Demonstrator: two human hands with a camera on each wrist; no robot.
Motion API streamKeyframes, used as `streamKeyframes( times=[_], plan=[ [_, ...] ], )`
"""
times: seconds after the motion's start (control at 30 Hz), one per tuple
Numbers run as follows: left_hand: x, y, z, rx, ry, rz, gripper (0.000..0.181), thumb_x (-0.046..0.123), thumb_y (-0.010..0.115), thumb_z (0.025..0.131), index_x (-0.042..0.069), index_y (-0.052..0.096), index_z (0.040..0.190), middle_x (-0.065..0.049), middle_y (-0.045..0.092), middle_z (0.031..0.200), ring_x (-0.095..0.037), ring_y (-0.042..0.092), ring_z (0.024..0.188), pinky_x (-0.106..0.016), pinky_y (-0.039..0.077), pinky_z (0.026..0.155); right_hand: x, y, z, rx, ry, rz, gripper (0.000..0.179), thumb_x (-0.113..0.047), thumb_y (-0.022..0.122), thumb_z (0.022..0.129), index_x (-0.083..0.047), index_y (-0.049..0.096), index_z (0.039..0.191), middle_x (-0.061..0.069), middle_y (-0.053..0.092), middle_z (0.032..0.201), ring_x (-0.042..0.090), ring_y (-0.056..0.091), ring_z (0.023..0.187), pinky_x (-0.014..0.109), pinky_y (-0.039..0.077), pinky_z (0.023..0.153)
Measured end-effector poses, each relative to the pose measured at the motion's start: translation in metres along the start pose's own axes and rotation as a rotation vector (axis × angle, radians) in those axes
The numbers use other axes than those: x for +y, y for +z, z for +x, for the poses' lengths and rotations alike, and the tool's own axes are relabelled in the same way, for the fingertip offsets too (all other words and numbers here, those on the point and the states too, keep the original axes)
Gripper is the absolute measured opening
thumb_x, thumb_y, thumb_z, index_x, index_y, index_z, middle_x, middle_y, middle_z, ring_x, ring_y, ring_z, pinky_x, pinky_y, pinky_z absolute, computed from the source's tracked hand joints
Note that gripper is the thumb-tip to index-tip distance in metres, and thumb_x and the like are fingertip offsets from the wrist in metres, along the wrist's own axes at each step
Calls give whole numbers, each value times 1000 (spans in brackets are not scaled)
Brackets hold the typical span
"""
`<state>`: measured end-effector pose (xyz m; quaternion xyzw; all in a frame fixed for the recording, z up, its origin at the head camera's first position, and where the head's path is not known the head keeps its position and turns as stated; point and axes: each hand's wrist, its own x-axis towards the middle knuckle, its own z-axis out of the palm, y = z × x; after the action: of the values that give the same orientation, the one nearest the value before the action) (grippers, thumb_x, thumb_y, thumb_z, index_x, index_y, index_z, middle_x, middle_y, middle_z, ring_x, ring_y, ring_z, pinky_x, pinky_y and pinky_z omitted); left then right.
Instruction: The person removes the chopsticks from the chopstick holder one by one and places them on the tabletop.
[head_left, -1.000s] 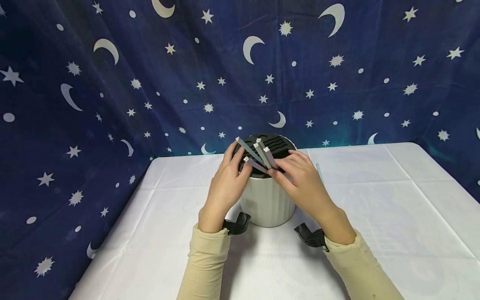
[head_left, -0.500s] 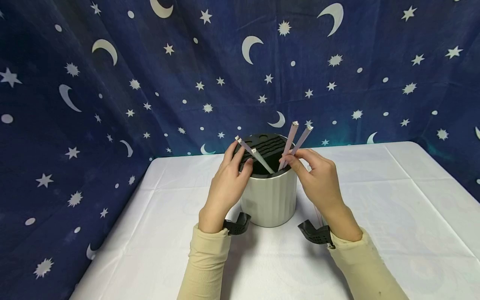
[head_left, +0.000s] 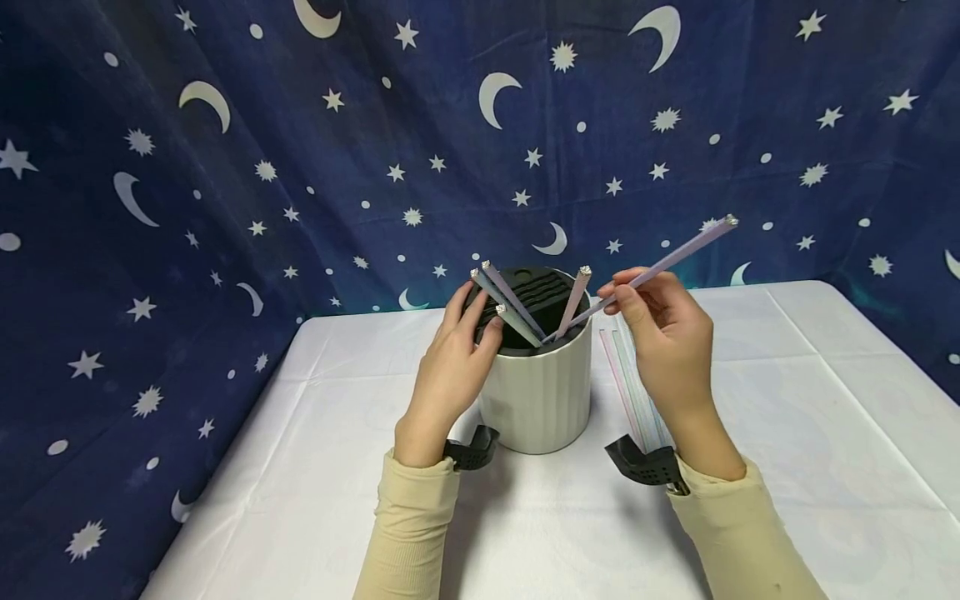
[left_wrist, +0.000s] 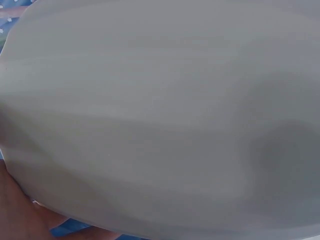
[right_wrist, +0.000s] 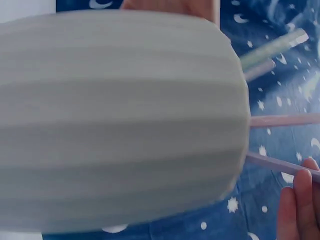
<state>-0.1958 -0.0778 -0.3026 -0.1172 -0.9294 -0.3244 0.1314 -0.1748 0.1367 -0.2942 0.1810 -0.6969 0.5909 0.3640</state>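
Note:
A white ribbed utensil holder with a black slotted lid stands upright on the table. My left hand rests against its left rim, fingers spread and fairly straight. Several pastel chopsticks with silvery ends lean in the lid's front opening, among them a pink chopstick and a pale green chopstick. With my right hand I pinch a purple chopstick, tilted far to the right, its thin end at the opening. The right wrist view shows my fingertips on it.
More pastel chopsticks lie on the white tablecloth just right of the holder, partly behind my right wrist. A dark blue cloth with moons and stars hangs behind and at the left.
My right hand has moved right, tilting the purple chopstick outward. The pink chopstick stays behind in the opening, released from my fingers. Other chopsticks have shifted left; my left hand has stayed put.

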Motion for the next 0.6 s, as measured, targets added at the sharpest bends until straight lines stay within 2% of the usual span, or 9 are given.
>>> streamKeyframes(
  times=[0.13, 0.3, 0.5, 0.6],
  plan=[
    [1, -1, 0, -1, -1, -1, 54, 51, 27, 91, 26, 32, 139, 19, 11, 144, -9, 24, 129, -46, 34, 94, -7, -9, 6, 58, 24, 106, 22, -6, 50, 90, 8, 54, 106, 16, 64, 88, 19, 62, 74, 26, 48, 72],
    [0, -1, -1, 4, 2, 1, 51, 47, 29, 92, 28, 32, 139, 17, 14, 145, -10, 25, 129, -47, 34, 93, -2, -21, 12, 108, 84, 273, 27, -10, 50, 91, 7, 50, 112, 18, 65, 86, 22, 63, 69, 27, 50, 67],
    [-1, -1, -1, -1, -3, 4, 49, 46, 29, 92, 29, 35, 137, 16, 15, 145, -11, 26, 129, -48, 34, 93, 19, -33, 15, 204, 167, 613, 31, -9, 50, 90, 8, 44, 116, 24, 60, 87, 28, 60, 66, 29, 51, 62],
    [0, -1, 0, -3, -1, 6, 48, 46, 29, 92, 30, 36, 137, 15, 15, 145, -11, 27, 128, -48, 35, 92, 26, -38, 16, 250, 207, 721, 35, -11, 50, 90, 8, 43, 119, 25, 57, 87, 27, 59, 65, 29, 51, 60]
  ],
)
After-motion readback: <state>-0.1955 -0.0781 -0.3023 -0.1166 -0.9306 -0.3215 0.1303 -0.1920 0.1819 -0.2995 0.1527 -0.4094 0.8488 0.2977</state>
